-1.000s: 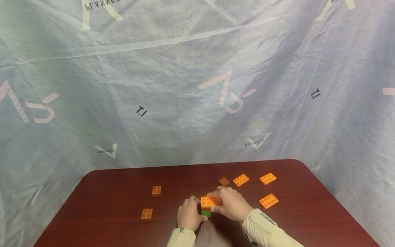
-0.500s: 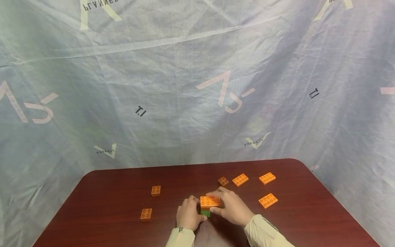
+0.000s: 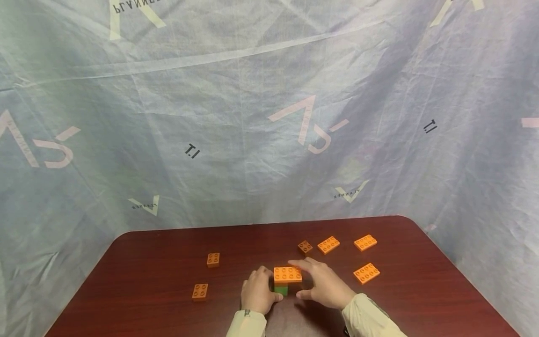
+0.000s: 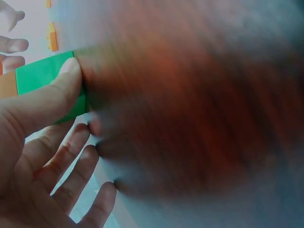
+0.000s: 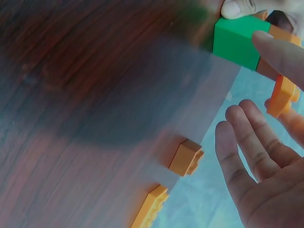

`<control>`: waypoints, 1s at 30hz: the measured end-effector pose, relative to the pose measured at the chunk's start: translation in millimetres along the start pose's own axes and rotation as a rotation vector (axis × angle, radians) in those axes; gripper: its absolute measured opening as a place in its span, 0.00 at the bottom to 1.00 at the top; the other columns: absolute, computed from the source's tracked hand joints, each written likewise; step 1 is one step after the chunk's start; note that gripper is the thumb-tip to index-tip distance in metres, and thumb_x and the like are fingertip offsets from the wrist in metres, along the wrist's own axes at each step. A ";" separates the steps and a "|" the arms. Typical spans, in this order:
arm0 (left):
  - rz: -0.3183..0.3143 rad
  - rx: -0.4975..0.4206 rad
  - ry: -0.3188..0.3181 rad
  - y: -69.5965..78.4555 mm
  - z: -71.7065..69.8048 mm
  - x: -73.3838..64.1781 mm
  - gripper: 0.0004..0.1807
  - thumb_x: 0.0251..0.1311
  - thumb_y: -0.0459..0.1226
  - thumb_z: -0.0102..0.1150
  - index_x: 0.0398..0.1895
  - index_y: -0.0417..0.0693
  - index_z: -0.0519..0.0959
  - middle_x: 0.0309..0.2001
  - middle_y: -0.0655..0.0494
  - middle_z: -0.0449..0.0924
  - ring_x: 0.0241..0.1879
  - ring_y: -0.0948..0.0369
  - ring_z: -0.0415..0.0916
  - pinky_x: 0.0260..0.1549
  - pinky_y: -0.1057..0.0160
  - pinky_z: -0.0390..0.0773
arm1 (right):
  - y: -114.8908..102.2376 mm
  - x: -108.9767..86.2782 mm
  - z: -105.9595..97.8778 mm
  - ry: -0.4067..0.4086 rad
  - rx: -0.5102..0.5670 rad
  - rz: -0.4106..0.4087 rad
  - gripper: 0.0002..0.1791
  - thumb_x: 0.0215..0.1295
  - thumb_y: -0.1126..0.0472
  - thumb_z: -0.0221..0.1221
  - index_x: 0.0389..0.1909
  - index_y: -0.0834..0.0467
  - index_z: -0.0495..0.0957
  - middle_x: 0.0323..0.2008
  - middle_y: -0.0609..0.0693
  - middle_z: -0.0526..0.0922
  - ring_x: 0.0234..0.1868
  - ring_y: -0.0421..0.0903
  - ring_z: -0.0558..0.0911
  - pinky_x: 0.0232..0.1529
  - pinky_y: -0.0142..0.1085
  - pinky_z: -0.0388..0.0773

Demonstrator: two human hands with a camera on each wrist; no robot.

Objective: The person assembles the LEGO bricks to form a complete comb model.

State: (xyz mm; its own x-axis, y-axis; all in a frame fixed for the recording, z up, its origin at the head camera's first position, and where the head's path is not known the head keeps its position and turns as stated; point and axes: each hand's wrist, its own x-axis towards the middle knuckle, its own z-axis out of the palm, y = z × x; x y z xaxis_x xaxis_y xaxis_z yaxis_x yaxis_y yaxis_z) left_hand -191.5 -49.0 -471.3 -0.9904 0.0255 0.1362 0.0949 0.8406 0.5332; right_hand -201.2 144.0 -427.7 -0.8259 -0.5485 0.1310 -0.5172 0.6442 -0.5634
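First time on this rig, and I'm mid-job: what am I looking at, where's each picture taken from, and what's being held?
No robot here: a person works bare-handed. The wide picture comes from a head camera; the close ones from a camera on each wrist. The left hand grips a green block; on it sits a brownish block, topped by an orange plate. The right hand is open beside the orange plate; whether it touches, I can't tell. Loose on the table lie three small bricks and three flat plates.
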 end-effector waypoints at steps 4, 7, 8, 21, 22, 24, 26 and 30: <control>-0.011 -0.002 -0.005 0.5 -0.6 0.1 0.26 0.35 0.38 0.87 0.39 0.40 0.84 0.40 0.51 0.79 0.42 0.49 0.77 0.44 0.42 0.77 | 5.8 -1.5 -3.7 0.014 0.008 0.009 0.39 0.52 0.64 0.76 0.67 0.61 0.74 0.55 0.58 0.80 0.52 0.58 0.81 0.50 0.57 0.80; -0.022 0.001 -0.016 1.0 -0.9 0.3 0.25 0.36 0.38 0.86 0.40 0.41 0.84 0.41 0.51 0.79 0.43 0.49 0.77 0.45 0.42 0.77 | 10.9 -2.7 -6.5 0.036 0.003 0.017 0.36 0.53 0.66 0.75 0.66 0.61 0.75 0.48 0.52 0.81 0.45 0.53 0.82 0.44 0.50 0.82; -0.024 0.002 -0.019 1.0 -1.0 0.4 0.25 0.36 0.38 0.86 0.40 0.41 0.85 0.41 0.51 0.79 0.43 0.49 0.77 0.45 0.42 0.77 | 12.7 -3.0 -7.0 0.046 0.003 0.022 0.35 0.54 0.67 0.75 0.65 0.61 0.76 0.47 0.51 0.81 0.45 0.52 0.82 0.44 0.49 0.82; -0.021 0.009 0.000 0.6 -0.2 -0.1 0.26 0.34 0.38 0.87 0.38 0.41 0.84 0.40 0.52 0.79 0.42 0.50 0.77 0.44 0.43 0.77 | 28.5 3.9 -3.1 0.266 0.025 0.220 0.27 0.52 0.64 0.76 0.56 0.60 0.83 0.52 0.57 0.84 0.44 0.52 0.84 0.44 0.50 0.82; -0.021 0.009 0.000 0.5 0.0 0.0 0.26 0.34 0.38 0.87 0.39 0.42 0.84 0.39 0.52 0.79 0.41 0.50 0.77 0.43 0.43 0.77 | 28.9 4.7 -3.1 0.280 0.024 0.235 0.27 0.53 0.64 0.76 0.56 0.60 0.83 0.51 0.57 0.84 0.44 0.52 0.84 0.45 0.50 0.82; -0.019 0.009 0.000 0.4 0.5 0.1 0.26 0.34 0.38 0.87 0.39 0.42 0.85 0.39 0.53 0.79 0.41 0.50 0.77 0.43 0.44 0.77 | 29.8 6.5 -3.4 0.301 0.025 0.266 0.26 0.54 0.64 0.76 0.56 0.61 0.83 0.50 0.57 0.84 0.44 0.51 0.84 0.44 0.50 0.82; -0.017 0.009 -0.001 0.5 1.0 0.2 0.26 0.34 0.38 0.87 0.39 0.42 0.85 0.39 0.53 0.79 0.41 0.51 0.77 0.43 0.44 0.77 | 30.4 8.2 -4.0 0.313 0.020 0.292 0.27 0.55 0.63 0.75 0.56 0.61 0.83 0.49 0.57 0.84 0.44 0.51 0.83 0.43 0.50 0.82; -0.019 0.003 -0.002 0.3 1.3 0.5 0.26 0.34 0.38 0.87 0.39 0.42 0.85 0.38 0.53 0.79 0.40 0.51 0.77 0.43 0.44 0.77 | 31.2 12.7 -4.5 0.321 0.008 0.312 0.27 0.56 0.62 0.75 0.57 0.62 0.82 0.48 0.57 0.84 0.42 0.52 0.83 0.42 0.51 0.82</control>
State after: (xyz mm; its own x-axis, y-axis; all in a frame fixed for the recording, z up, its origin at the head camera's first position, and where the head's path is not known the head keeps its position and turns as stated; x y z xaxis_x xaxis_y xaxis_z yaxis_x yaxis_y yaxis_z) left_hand -192.1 -48.0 -472.2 -0.9922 0.0100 0.1244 0.0753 0.8427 0.5332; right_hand -228.8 159.5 -440.0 -0.9706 -0.1344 0.1998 -0.2317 0.7475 -0.6225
